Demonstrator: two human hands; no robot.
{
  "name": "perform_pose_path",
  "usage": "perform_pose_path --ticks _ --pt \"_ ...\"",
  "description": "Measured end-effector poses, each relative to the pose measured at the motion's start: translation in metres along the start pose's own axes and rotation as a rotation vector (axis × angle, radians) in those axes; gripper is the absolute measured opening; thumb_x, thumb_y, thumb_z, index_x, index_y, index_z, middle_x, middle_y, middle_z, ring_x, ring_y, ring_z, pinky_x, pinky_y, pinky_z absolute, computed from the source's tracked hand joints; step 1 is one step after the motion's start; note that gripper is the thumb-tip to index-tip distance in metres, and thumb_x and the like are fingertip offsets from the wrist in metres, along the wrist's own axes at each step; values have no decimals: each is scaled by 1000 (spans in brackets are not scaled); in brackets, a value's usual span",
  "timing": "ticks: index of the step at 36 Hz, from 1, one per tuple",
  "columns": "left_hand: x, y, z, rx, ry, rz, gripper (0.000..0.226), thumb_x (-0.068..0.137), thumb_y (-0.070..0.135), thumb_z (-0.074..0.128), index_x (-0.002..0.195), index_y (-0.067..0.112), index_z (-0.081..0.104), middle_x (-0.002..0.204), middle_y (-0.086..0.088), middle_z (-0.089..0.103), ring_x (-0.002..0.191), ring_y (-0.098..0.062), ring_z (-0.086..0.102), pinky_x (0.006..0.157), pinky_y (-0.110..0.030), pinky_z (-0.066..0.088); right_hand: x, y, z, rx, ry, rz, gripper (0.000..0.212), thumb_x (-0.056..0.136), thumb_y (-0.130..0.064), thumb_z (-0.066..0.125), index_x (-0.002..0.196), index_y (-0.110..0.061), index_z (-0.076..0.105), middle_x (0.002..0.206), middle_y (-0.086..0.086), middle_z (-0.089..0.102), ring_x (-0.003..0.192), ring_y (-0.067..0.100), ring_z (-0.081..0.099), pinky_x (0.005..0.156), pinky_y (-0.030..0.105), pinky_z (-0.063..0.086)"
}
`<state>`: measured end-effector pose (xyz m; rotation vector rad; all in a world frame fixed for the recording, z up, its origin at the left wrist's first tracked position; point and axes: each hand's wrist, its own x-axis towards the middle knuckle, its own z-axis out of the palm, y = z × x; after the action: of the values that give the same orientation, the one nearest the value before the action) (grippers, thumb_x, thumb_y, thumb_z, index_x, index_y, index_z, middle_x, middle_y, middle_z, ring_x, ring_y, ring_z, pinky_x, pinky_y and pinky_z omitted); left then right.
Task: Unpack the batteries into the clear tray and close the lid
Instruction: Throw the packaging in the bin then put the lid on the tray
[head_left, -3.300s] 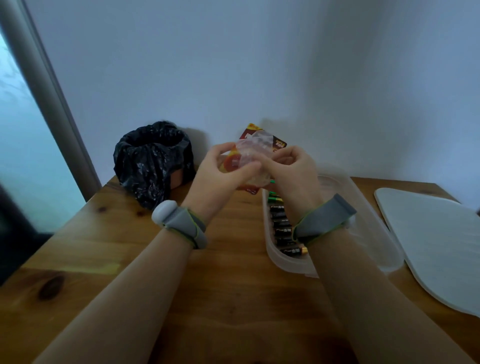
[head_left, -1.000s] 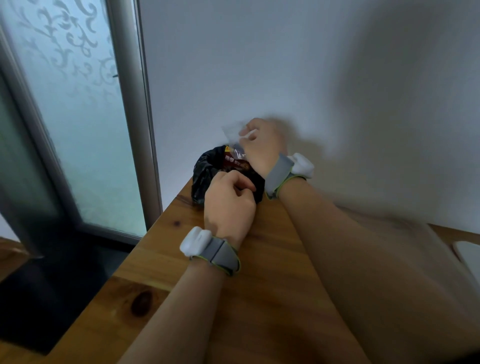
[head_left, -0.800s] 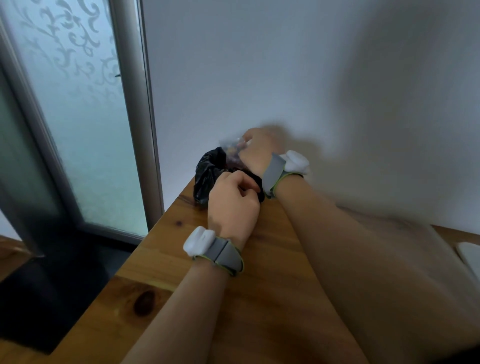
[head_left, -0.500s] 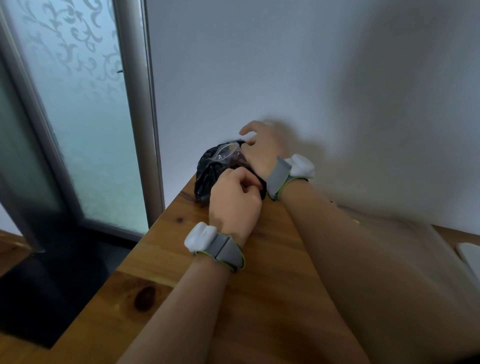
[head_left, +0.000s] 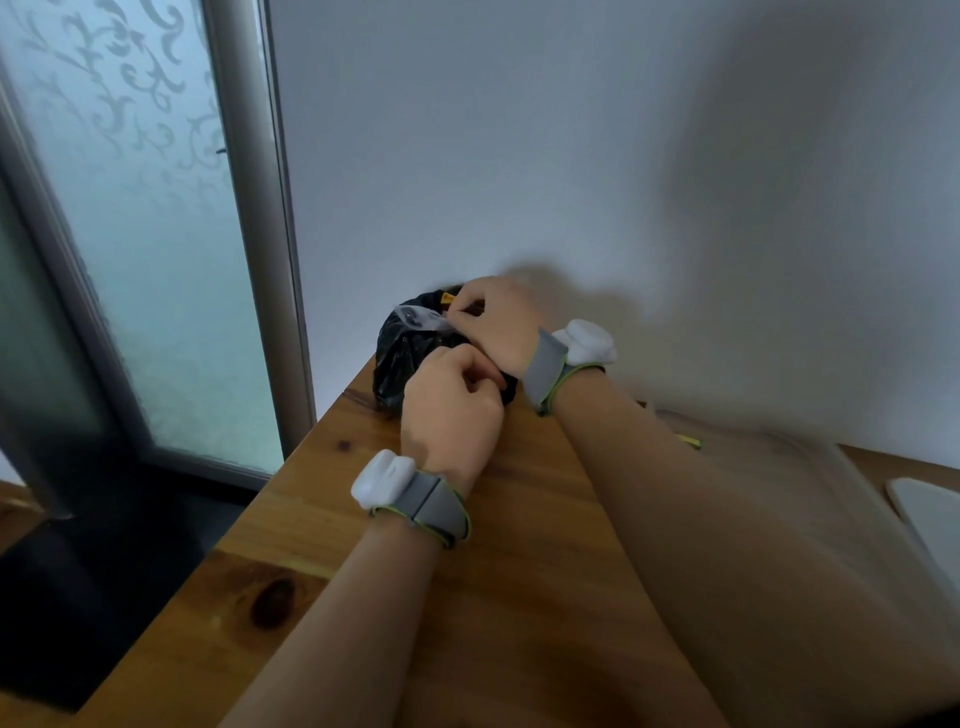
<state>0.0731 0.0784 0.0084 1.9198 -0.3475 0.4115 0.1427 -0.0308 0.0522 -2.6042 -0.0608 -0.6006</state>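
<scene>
My right hand (head_left: 498, 325) pinches a clear plastic battery package (head_left: 420, 319) with a bit of yellow and red card, holding it over the mouth of a black bag (head_left: 397, 358) at the table's far left corner. My left hand (head_left: 449, 410) is curled at the bag's near rim and seems to grip it. The clear tray (head_left: 810, 462) is blurred and mostly hidden behind my right forearm. A green battery tip (head_left: 693, 442) shows at its far end. The white lid (head_left: 930, 512) lies at the right edge.
The wooden table (head_left: 519, 597) ends at a left edge beside a frosted glass door (head_left: 156, 208) with a metal frame. A white wall stands right behind the bag. The floor by the door is dark.
My view swung left from the tray to the black bag. Both hands carried the package there, and the right hand has lowered it onto the bag's mouth.
</scene>
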Motion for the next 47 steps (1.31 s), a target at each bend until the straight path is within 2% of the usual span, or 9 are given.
perform_pose_path --ticks 3,8,12,15,23,29,32,36,47 --pt "2 -1 0 2 1 0 20 78 5 61 70 22 68 87 5 63 78 -7 56 66 -18 43 -2 -2 -2 53 -24 33 30 84 -4 60 75 -30 71 96 -2 79 93 24 73 88 46 60" --pt "1 -1 1 13 -10 4 23 81 6 61 73 26 67 88 6 64 78 -6 57 64 -15 41 -15 2 -15 135 -6 86 31 90 1 56 91 -19 78 102 3 78 99 22 71 93 40 58" --pt "-2 0 4 22 -70 21 25 82 8 57 77 29 68 88 7 66 76 -7 59 64 -21 45 -37 13 -26 150 8 128 32 89 -3 55 100 -24 76 110 0 76 106 17 68 96 33 54" --pt "-7 3 6 35 -131 19 27 85 9 55 81 31 70 85 8 66 71 -9 59 60 -24 45 -54 20 -37 169 73 143 32 89 -2 54 101 -23 75 105 -6 70 100 10 63 87 24 49" --pt "-19 13 14 78 -267 79 30 88 8 52 91 31 71 87 8 69 71 -8 61 65 -25 52 -97 51 -62 129 55 157 27 92 -5 55 106 -18 73 102 -5 66 100 14 63 90 30 51" --pt "-30 21 33 59 -491 137 28 93 11 52 105 32 67 102 11 67 95 -5 61 78 -26 56 -121 67 -69 59 79 260 31 90 -13 59 120 -17 66 102 -4 65 102 24 68 93 41 55" --pt "-43 34 55 151 -618 189 30 93 15 51 114 33 63 110 10 65 103 -9 60 87 -28 54 -142 81 -82 37 33 320 40 88 -14 62 128 -17 60 108 -2 64 106 24 66 92 37 54" --pt "-52 49 68 240 -656 252 32 94 16 51 122 25 64 115 5 65 106 -13 59 96 -34 51 -159 98 -94 -22 13 344 40 90 -16 61 130 -16 57 108 -2 63 106 25 65 93 40 54" --pt "-73 96 111 298 -680 405 29 89 11 54 113 20 68 111 2 67 106 -16 59 90 -27 46 -209 136 -142 -164 -5 441 32 96 -22 58 128 -20 60 125 4 67 114 24 62 87 32 47"
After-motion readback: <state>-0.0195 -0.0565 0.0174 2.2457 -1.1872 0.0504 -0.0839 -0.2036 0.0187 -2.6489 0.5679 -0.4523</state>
